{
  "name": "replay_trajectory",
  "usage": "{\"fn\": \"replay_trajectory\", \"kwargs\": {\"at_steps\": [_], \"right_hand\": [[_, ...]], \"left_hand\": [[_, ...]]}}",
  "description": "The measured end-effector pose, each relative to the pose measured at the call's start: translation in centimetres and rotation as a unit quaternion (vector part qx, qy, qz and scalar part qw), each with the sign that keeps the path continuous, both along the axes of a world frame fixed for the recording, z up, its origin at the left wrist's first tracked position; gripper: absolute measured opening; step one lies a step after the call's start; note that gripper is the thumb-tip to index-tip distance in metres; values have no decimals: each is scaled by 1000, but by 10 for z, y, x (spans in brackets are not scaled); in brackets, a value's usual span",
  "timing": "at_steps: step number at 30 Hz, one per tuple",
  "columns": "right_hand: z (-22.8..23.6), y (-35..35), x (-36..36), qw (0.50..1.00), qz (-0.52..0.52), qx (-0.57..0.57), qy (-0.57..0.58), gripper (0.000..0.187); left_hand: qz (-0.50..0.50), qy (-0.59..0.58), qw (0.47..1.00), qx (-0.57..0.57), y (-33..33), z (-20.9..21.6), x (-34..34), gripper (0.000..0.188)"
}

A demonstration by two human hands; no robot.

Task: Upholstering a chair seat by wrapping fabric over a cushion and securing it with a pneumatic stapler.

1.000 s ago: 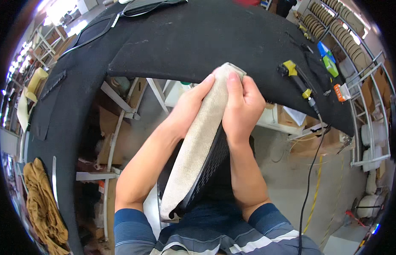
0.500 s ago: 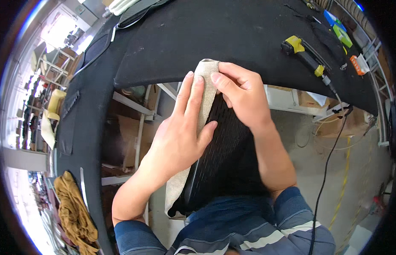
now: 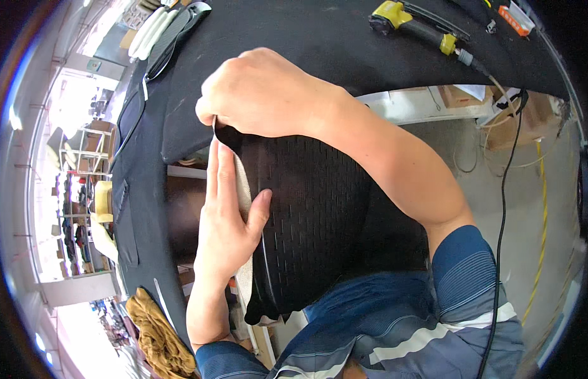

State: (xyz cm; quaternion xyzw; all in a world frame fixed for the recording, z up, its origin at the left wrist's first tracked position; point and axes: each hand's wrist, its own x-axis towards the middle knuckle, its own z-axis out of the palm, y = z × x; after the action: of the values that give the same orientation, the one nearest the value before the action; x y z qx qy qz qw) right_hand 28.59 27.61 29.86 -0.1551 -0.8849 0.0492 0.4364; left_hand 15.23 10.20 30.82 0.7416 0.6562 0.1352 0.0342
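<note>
A black panel (image 3: 313, 202) patterned with short slits leans against my body, with woven beige fabric (image 3: 243, 183) along its left edge. My left hand (image 3: 228, 218) lies along that edge, fingers stretched out flat on the fabric and thumb apart over the black side. At the far left corner of the panel, my right hand (image 3: 259, 95) is closed on the turned-up edge, its knuckles up. The fingertips of this hand are hidden, and so is most of the panel's far edge behind its forearm.
A black-covered table (image 3: 294, 38) curves around ahead and to the left. A yellow and black air stapler (image 3: 414, 25) lies on it, its hose trailing down at the right. A brown cloth (image 3: 158, 335) lies at lower left, and white and grey padded pieces (image 3: 164, 35) at the far left.
My right hand has swung left and turned over, knuckles now up. The panel has tilted left, showing more of its black slit side. My left hand has shifted left along the fabric edge.
</note>
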Motion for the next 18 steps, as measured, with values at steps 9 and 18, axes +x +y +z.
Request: {"fn": "replay_trajectory", "kwargs": {"at_steps": [9, 18], "right_hand": [[-27, -1, 12, 979, 28, -120, 161, 15], [-32, -17, 24, 945, 8, -319, 67, 82]], "left_hand": [[-33, -17, 999, 17, 0, 3, 1, 81], [-24, 13, 1000, 5, 1, 1, 1, 84]]}}
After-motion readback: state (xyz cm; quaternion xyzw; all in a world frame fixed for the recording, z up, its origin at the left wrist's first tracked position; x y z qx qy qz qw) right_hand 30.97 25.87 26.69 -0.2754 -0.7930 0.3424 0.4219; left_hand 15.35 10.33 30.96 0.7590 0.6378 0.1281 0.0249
